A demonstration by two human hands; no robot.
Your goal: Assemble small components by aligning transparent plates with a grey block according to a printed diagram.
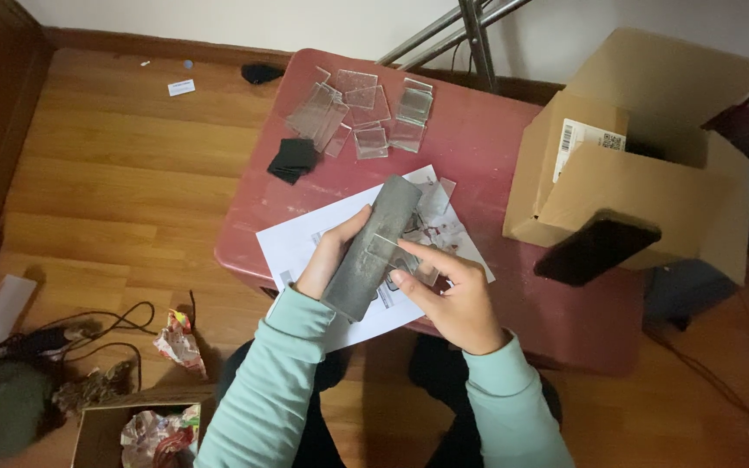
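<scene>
My left hand (329,256) grips a long grey block (373,247) from below and holds it tilted over a white sheet of paper (291,244) on the red table (478,147). A small clear glass square (388,254) lies pressed against the top face of the block under my right hand (449,296), thumb and forefinger on the square's edges. Another clear piece (438,199) lies on the paper just beyond the block.
Several clear glass squares (361,113) are spread at the table's far end, next to black squares (291,159). An open cardboard box (643,147) stands on the right with a dark phone (596,247) leaning on it. Cables (114,325) and a box of scraps (145,431) sit on the wooden floor at left.
</scene>
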